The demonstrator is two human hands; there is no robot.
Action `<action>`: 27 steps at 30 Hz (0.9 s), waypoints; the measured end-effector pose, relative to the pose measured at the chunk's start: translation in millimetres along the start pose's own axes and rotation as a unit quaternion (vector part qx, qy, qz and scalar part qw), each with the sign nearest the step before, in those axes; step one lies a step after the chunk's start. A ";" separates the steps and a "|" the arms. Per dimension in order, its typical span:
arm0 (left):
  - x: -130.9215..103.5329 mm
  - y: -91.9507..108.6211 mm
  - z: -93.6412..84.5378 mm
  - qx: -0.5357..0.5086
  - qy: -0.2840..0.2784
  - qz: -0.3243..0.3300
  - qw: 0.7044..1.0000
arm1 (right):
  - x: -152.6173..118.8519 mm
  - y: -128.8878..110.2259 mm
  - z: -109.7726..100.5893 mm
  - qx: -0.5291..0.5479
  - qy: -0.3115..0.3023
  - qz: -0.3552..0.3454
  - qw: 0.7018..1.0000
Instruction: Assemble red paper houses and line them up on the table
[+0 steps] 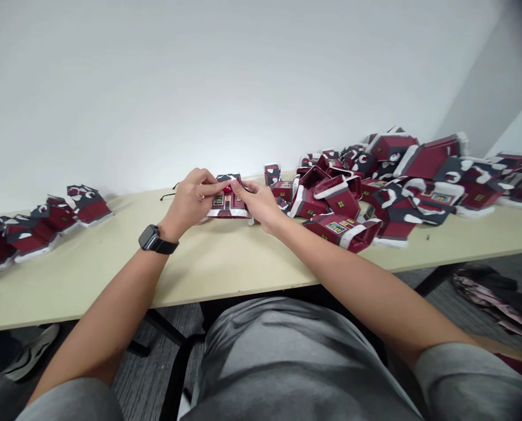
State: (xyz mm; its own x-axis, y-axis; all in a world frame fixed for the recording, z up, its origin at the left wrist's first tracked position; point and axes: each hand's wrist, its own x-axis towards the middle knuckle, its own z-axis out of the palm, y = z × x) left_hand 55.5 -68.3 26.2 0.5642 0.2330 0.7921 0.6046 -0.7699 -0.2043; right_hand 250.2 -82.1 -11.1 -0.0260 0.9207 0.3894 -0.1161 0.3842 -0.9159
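Note:
A small dark red house with a white base and a dark, white-patched roof [228, 211] stands upright on the table, between my two hands. My left hand [193, 197], with a black watch on its wrist, grips the house from the left, its fingers reaching across the front below the roof. From the right side my right hand [260, 203] holds the same house, thumb on its front near the roof. A small bright red spot [227, 189] shows by the fingertips. The back of the house is hidden.
On the right of the pale table [226, 257] lies a big pile of similar red houses [340, 196], some tipped over with hollow undersides showing. Several more houses [88, 204] stand at the left. A white wall [199, 88] rises behind the table.

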 end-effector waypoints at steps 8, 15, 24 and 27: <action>1.2 3.0 -0.6 0.007 -0.003 0.007 1.000 | -1.9 -2.1 -0.5 -0.007 -0.007 -0.001 1.000; 2.3 6.7 -1.1 -0.002 0.004 0.004 1.000 | 1.6 3.2 0.9 0.012 0.008 -0.009 1.000; 2.7 5.0 -4.4 0.004 -0.003 0.013 1.000 | 2.0 4.4 0.9 -0.001 0.012 -0.017 1.000; 2.0 4.9 -3.3 -0.002 0.001 0.007 1.000 | 0.5 2.2 0.5 -0.008 0.012 -0.016 1.000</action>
State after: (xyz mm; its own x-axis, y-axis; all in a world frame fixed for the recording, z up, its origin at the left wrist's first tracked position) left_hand 57.8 -73.6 28.7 0.5711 0.2209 0.7906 0.5951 -0.7748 -0.2134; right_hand 249.4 -80.8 -12.9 0.0011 0.9089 0.4171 -0.1009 0.4150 -0.9042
